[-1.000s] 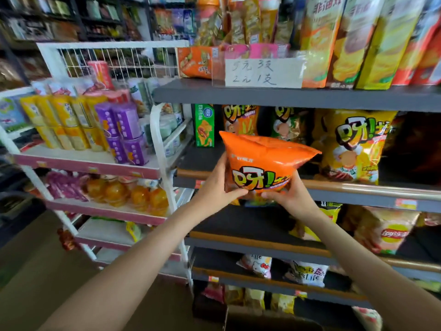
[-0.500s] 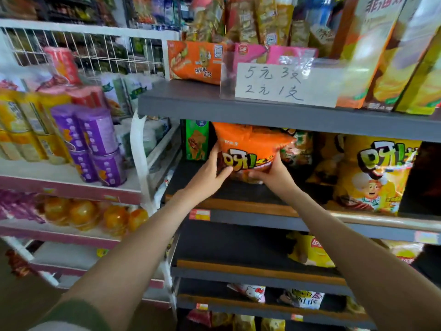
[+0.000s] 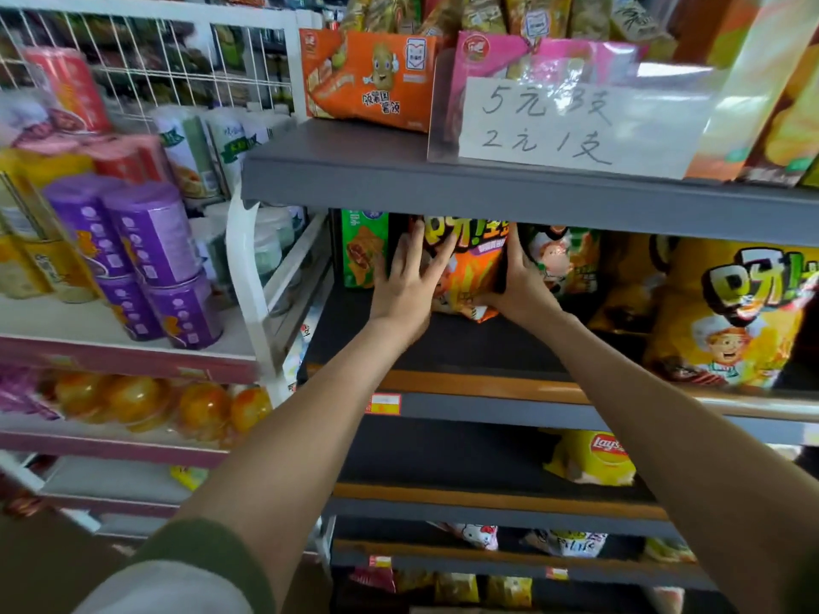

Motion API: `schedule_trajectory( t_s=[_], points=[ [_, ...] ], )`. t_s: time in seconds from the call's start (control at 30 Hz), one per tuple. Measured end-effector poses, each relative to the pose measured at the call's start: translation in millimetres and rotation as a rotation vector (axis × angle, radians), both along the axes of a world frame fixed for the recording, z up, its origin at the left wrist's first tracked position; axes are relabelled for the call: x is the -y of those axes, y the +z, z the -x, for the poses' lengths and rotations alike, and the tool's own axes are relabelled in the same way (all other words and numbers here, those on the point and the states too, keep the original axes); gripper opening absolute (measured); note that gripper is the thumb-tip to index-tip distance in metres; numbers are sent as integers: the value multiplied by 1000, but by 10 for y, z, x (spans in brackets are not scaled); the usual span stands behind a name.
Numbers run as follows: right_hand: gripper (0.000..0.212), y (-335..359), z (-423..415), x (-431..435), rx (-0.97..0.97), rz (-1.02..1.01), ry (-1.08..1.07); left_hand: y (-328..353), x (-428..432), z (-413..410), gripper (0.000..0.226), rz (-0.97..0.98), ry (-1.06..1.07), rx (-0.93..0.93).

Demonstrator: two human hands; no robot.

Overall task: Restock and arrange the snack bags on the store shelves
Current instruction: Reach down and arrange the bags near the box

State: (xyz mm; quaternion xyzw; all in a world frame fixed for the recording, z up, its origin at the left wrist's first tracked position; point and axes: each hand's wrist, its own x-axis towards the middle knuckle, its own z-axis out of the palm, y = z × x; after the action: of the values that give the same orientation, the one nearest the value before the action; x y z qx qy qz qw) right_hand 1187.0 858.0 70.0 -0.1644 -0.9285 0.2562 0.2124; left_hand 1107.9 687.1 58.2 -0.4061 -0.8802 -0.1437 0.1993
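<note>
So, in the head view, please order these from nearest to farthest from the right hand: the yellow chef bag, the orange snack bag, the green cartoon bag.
1. orange snack bag: touched by the right hand, on the hand's left side.
2. green cartoon bag: just right of the hand, standing behind it.
3. yellow chef bag: farthest, far to the right.

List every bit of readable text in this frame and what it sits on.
"5元 3支 / 2元 1支": handwritten paper sign on the top shelf.
"Lay's": small yellow bag.
"呀!": big yellow bag, and the orange bag under the left hand and right hand.
Too small to read reliably: the orange box lettering, the price tag.
</note>
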Motion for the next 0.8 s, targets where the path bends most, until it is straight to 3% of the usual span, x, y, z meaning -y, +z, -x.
schedule_trajectory(
  t_s=[0.1, 0.2, 0.3, 0.43, 0.5, 0.67, 0.8],
  points=[
    [118, 24, -22, 42, 38, 0, -89, 58, -52, -132, 92, -2, -45, 208],
    [106, -42, -124, 184, -4, -83, -113, 10, -64, -276, 92, -95, -39, 265],
    [96, -76, -315, 330, -38, -188, -91, -129, -16, -429, 87, -135, 28, 243],
    [69, -125, -592, 395, -1, -179, 43, -166, 48, -832, 66, -150, 119, 135],
    [60, -217, -788, 426, -125, -238, 77, -263, 94, -1073, 52, -270, 86, 69],
    [39, -788, -1544, 602, -388, -356, 327, -1108, 255, -1850, 46, -333, -41, -56],
    [35, -1746, -2054, 556, -288, -299, 484, -2119, 355, -2486, 45, -164, 76, 112]
  ],
)
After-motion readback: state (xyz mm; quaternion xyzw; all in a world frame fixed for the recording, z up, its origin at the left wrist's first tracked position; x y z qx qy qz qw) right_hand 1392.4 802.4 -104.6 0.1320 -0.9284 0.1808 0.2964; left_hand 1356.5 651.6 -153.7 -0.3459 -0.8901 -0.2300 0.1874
